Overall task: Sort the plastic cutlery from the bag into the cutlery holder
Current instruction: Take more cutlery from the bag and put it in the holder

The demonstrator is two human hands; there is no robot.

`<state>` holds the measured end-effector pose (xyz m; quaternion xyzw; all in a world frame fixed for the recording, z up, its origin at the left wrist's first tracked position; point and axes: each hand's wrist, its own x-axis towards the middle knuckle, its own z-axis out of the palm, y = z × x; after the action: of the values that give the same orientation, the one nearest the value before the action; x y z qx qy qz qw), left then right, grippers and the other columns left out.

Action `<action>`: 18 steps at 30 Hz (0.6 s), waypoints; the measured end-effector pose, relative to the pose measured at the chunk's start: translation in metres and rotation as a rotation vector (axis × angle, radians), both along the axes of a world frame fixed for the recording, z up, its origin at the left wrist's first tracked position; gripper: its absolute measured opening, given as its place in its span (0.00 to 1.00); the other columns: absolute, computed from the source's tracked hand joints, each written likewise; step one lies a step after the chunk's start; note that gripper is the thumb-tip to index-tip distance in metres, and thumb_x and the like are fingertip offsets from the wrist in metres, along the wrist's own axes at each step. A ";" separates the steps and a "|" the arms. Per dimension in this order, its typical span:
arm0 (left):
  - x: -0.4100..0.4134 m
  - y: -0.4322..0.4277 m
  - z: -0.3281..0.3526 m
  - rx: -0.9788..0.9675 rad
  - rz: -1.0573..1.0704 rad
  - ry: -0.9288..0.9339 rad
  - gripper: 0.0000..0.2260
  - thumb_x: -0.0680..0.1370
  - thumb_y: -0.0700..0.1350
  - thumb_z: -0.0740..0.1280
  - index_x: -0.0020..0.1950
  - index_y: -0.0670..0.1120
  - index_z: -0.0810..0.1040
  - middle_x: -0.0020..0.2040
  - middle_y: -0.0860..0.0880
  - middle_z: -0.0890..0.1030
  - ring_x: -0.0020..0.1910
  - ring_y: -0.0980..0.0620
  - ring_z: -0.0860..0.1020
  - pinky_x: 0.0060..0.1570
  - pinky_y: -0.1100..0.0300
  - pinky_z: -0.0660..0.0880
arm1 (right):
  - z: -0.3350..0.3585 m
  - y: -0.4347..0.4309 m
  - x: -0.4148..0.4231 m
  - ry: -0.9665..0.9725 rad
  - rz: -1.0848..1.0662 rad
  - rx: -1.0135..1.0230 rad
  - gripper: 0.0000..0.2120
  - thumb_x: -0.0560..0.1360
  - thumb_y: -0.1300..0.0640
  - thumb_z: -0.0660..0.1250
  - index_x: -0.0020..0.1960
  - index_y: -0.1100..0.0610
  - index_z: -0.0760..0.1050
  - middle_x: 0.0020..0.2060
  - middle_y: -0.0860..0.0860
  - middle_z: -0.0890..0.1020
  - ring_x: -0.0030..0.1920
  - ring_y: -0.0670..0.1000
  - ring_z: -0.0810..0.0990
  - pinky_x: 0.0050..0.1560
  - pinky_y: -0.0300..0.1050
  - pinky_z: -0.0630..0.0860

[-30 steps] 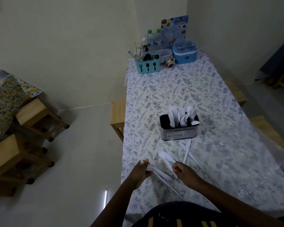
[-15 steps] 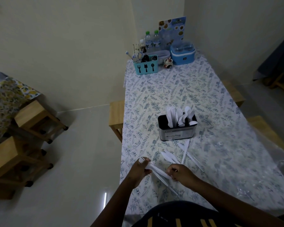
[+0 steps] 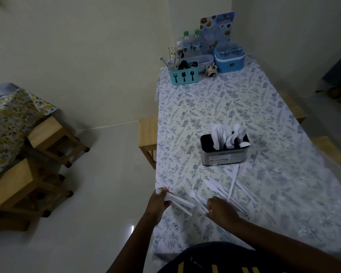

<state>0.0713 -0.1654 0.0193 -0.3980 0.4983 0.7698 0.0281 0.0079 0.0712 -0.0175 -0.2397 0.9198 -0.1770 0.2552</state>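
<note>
A dark cutlery holder (image 3: 223, 157) stands mid-table with white plastic knives, forks and spoons upright in it. In front of it, loose white cutlery (image 3: 217, 187) lies scattered on the floral tablecloth, including a fork (image 3: 191, 193). My left hand (image 3: 158, 203) at the table's left edge is shut on a small bundle of white cutlery (image 3: 180, 201) that points to the right. My right hand (image 3: 220, 210) rests palm-down on the table over the near ends of the loose pieces, fingers curled; what it grips is hidden. The clear plastic bag (image 3: 303, 203) lies flat at the right.
At the table's far end stand a turquoise utensil caddy (image 3: 183, 75), water bottles (image 3: 191, 43), a blue lidded container (image 3: 229, 60) and a menu card (image 3: 217, 24). Wooden stools (image 3: 51, 133) stand on the floor at left, and another stool (image 3: 147, 133) is tucked at the table's left side.
My two hands have moved apart: the left keeps its bundle at the table edge, the right has dropped lower onto the loose cutlery. A fork now lies bare between them.
</note>
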 end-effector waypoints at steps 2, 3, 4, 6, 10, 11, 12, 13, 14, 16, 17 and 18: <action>0.004 -0.005 -0.004 0.001 -0.005 -0.018 0.08 0.81 0.44 0.61 0.47 0.40 0.74 0.41 0.44 0.79 0.41 0.51 0.80 0.43 0.58 0.77 | -0.004 -0.005 0.002 0.042 0.021 0.047 0.11 0.73 0.49 0.68 0.45 0.54 0.71 0.45 0.49 0.73 0.46 0.51 0.76 0.44 0.47 0.72; 0.006 -0.007 -0.005 -0.001 -0.010 -0.027 0.09 0.81 0.44 0.61 0.47 0.39 0.74 0.41 0.43 0.79 0.42 0.50 0.80 0.43 0.58 0.77 | -0.006 -0.008 0.003 0.046 0.023 0.068 0.10 0.74 0.50 0.68 0.47 0.55 0.71 0.47 0.51 0.75 0.48 0.53 0.77 0.45 0.47 0.72; 0.007 -0.008 -0.006 -0.007 -0.021 -0.038 0.10 0.81 0.45 0.61 0.47 0.39 0.73 0.41 0.43 0.79 0.42 0.49 0.79 0.43 0.57 0.76 | -0.007 -0.010 0.003 0.042 0.019 0.088 0.10 0.75 0.51 0.67 0.49 0.56 0.72 0.50 0.53 0.76 0.50 0.53 0.77 0.46 0.47 0.72; 0.008 -0.009 -0.006 -0.012 -0.049 -0.058 0.11 0.82 0.45 0.61 0.47 0.38 0.73 0.42 0.42 0.78 0.43 0.48 0.78 0.43 0.57 0.76 | -0.006 -0.014 0.005 0.003 -0.020 0.104 0.09 0.76 0.53 0.66 0.50 0.58 0.73 0.51 0.54 0.77 0.52 0.54 0.78 0.47 0.46 0.71; 0.006 -0.010 -0.008 -0.009 -0.110 -0.072 0.09 0.82 0.45 0.61 0.50 0.39 0.73 0.45 0.42 0.77 0.44 0.48 0.77 0.45 0.57 0.77 | -0.002 -0.012 0.004 -0.085 -0.188 0.040 0.08 0.74 0.54 0.68 0.40 0.54 0.71 0.40 0.52 0.78 0.45 0.52 0.80 0.41 0.41 0.69; 0.003 -0.010 -0.008 0.000 -0.118 -0.072 0.09 0.81 0.45 0.61 0.50 0.39 0.73 0.46 0.42 0.77 0.45 0.48 0.77 0.45 0.56 0.77 | 0.000 -0.010 0.004 -0.107 -0.232 -0.005 0.09 0.74 0.55 0.68 0.37 0.54 0.71 0.37 0.51 0.79 0.41 0.50 0.80 0.40 0.41 0.70; 0.001 -0.010 -0.009 0.003 -0.140 -0.073 0.08 0.81 0.45 0.61 0.50 0.40 0.74 0.47 0.41 0.76 0.46 0.48 0.77 0.46 0.56 0.77 | 0.003 -0.007 0.004 -0.149 -0.284 -0.080 0.10 0.73 0.55 0.68 0.35 0.53 0.70 0.34 0.49 0.79 0.37 0.46 0.78 0.38 0.39 0.70; -0.002 -0.011 -0.011 0.008 -0.163 -0.070 0.08 0.81 0.45 0.61 0.49 0.41 0.74 0.49 0.40 0.76 0.46 0.48 0.77 0.46 0.56 0.76 | 0.008 -0.004 0.004 -0.206 -0.336 -0.171 0.10 0.73 0.56 0.68 0.35 0.52 0.71 0.32 0.46 0.77 0.34 0.43 0.75 0.36 0.36 0.70; -0.005 -0.010 -0.009 0.002 -0.202 -0.067 0.08 0.81 0.47 0.63 0.48 0.42 0.74 0.49 0.41 0.75 0.46 0.49 0.77 0.47 0.56 0.76 | 0.014 -0.001 0.005 -0.281 -0.387 -0.261 0.09 0.73 0.56 0.69 0.36 0.52 0.72 0.31 0.44 0.76 0.33 0.41 0.74 0.34 0.34 0.68; -0.011 -0.008 -0.008 0.016 -0.274 -0.063 0.13 0.76 0.54 0.66 0.47 0.44 0.76 0.47 0.44 0.76 0.45 0.50 0.77 0.47 0.57 0.77 | 0.024 0.004 0.006 -0.464 -0.453 -0.420 0.06 0.73 0.57 0.70 0.38 0.53 0.75 0.30 0.44 0.77 0.33 0.43 0.74 0.36 0.34 0.69; -0.015 -0.005 -0.008 0.028 -0.305 -0.062 0.15 0.73 0.57 0.68 0.47 0.45 0.77 0.46 0.45 0.77 0.44 0.51 0.77 0.45 0.57 0.77 | 0.027 0.007 0.007 -0.549 -0.469 -0.492 0.06 0.73 0.58 0.70 0.39 0.54 0.75 0.30 0.46 0.77 0.33 0.46 0.74 0.38 0.37 0.71; -0.019 -0.001 -0.003 0.020 -0.342 -0.067 0.16 0.72 0.57 0.68 0.47 0.44 0.77 0.45 0.46 0.78 0.43 0.51 0.77 0.44 0.58 0.77 | 0.029 0.009 0.008 -0.616 -0.484 -0.549 0.06 0.73 0.58 0.70 0.39 0.54 0.76 0.31 0.47 0.77 0.34 0.47 0.74 0.40 0.41 0.72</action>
<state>0.0519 -0.1664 0.0161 -0.3324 0.5499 0.7450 0.1789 0.0161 0.0803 0.0114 -0.0135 0.7499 -0.5306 0.3948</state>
